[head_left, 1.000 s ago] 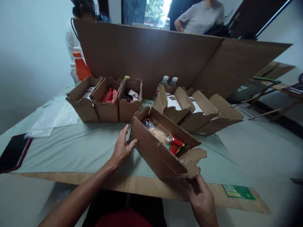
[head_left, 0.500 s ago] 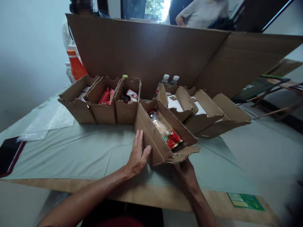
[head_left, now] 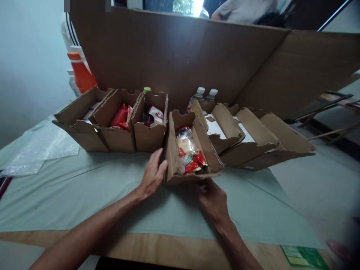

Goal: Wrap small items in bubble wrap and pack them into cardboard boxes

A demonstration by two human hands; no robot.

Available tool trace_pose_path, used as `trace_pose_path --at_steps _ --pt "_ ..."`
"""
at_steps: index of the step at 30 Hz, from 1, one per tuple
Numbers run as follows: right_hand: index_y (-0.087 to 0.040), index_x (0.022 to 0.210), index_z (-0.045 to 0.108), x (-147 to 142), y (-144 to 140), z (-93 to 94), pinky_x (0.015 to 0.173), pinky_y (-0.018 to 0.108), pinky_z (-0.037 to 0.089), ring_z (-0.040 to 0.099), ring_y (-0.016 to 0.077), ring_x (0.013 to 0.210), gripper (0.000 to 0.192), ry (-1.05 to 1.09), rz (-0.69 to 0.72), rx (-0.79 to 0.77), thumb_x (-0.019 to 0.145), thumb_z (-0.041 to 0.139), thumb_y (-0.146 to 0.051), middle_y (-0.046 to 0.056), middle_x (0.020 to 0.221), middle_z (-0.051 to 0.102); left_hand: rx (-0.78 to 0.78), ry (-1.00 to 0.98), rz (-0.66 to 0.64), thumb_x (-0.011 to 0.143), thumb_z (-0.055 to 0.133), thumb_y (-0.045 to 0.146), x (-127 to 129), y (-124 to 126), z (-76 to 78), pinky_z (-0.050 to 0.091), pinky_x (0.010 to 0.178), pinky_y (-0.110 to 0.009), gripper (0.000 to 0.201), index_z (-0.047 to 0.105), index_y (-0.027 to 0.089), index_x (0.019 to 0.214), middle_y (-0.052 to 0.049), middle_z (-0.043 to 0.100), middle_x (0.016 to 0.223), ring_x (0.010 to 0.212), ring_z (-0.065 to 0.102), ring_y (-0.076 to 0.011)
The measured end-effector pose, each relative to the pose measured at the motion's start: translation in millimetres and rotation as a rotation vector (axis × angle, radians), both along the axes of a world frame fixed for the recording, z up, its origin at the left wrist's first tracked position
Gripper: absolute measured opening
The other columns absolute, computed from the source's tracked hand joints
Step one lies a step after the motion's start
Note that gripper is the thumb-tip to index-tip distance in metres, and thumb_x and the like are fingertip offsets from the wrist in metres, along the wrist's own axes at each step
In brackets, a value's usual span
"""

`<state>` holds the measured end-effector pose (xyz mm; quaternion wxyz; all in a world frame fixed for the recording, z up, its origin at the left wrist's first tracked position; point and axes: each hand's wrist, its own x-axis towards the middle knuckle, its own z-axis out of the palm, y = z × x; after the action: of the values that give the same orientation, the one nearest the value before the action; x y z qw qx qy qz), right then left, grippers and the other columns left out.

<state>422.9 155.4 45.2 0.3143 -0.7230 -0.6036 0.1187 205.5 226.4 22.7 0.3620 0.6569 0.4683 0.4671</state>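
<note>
Swung round and slid back, the snack-filled cardboard box (head_left: 188,157) now sits square in the row, just right of the three open boxes (head_left: 112,123) on the cloth-covered surface (head_left: 84,187). My left hand (head_left: 152,175) presses flat against its left wall, fingers spread, not gripping. My right hand (head_left: 210,198) braces the near end; whether it pinches the flap, I cannot tell. Next, I judge, a light push to close the gap.

A single head-worn camera looks forward and down from the near edge of the bench (head_left: 84,195), close above both forearms, facing the far edge, where an upright cardboard sheet (head_left: 174,56) blocks the room beyond.
</note>
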Motion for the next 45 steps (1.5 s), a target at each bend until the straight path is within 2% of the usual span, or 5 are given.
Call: trace_pose_path --at_steps 10,20,29,36,45 --pt "-0.024 0.093 0.076 9 41 -8.4 0.069 0.032 0.053 0.075 0.0245 0.078 0.026 -0.03 0.119 -0.001 0.091 0.053 -0.036 0.007 0.087 0.082 -0.014 0.117 0.034 0.087 0.06 0.027 -3 -3 1.2 0.047 0.056 -0.023 0.05 0.057 0.02 0.137 0.004 0.066 0.071 0.059 0.059 -0.0123" --pt "-0.015 0.129 0.069 15 41 -21.9 0.063 0.033 0.06 0.075 0.0224 0.084 0.049 0.289 0.2 -0.026 0.088 0.058 -0.039 0.017 0.128 0.073 -0.107 0.03 -0.062 0.082 0.063 0.025 11 3 -17.0 0.06 0.093 -0.045 0.082 0.032 0.017 0.158 -0.019 0.065 0.139 0.116 0.07 -0.0275" --pt "-0.022 0.15 0.049 -76 74 85.8 0.081 0.032 0.06 0.074 0.0166 0.076 0.052 0.129 0.486 0.155 0.098 0.051 -0.028 0.002 0.09 0.077 -0.041 0.136 -0.109 0.091 0.061 0.022 -67 -97 3.3 0.066 0.081 -0.033 0.026 0.074 0.027 0.113 -0.006 0.081 0.103 0.094 0.078 -0.0218" --pt "-0.012 0.134 0.062 -149 144 119.4 0.08 0.043 0.056 0.075 0.0329 0.091 0.038 -0.451 0.222 -0.094 0.098 0.054 -0.02 0.018 0.095 0.077 -0.086 0.005 0.123 0.093 0.061 0.027 -104 -138 2.3 0.067 0.075 -0.028 0.02 0.077 0.026 0.105 -0.005 0.082 0.095 0.087 0.08 -0.0208" --pt "-0.023 0.096 0.07 -110 38 95.6 0.063 0.027 0.046 0.072 0.0201 0.068 0.02 -0.386 0.436 0.149 0.098 0.05 -0.026 0.004 0.079 0.077 -0.159 -0.059 0.253 0.094 0.062 0.042 -134 -163 3.6 0.066 0.083 -0.035 0.026 0.079 0.023 0.102 -0.008 0.081 0.098 0.095 0.079 -0.0248"
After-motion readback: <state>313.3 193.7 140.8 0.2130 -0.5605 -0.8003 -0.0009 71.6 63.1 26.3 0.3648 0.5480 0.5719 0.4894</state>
